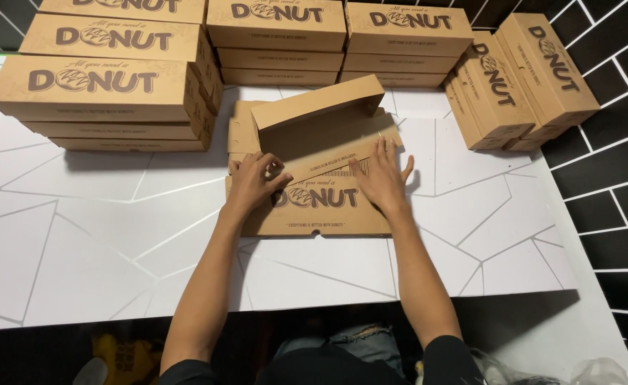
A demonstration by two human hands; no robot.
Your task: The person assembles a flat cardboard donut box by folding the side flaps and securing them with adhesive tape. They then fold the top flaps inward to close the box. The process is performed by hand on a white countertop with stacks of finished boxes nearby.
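A flat brown cardboard box (314,214), partly folded, lies on the white table (79,242) right in front of me. Its rear flaps stand up at an angle. My left hand (253,180) pinches the left edge of a folded panel, fingers curled on the cardboard. My right hand (384,177) lies flat with fingers spread, pressing down on the right part of the same panel.
Stacks of finished brown boxes stand along the back: a tall stack at left (107,78), two stacks in the middle (278,39) (407,39), and a slanted stack at right (521,78). Black tiled wall (613,178) borders the table's right side.
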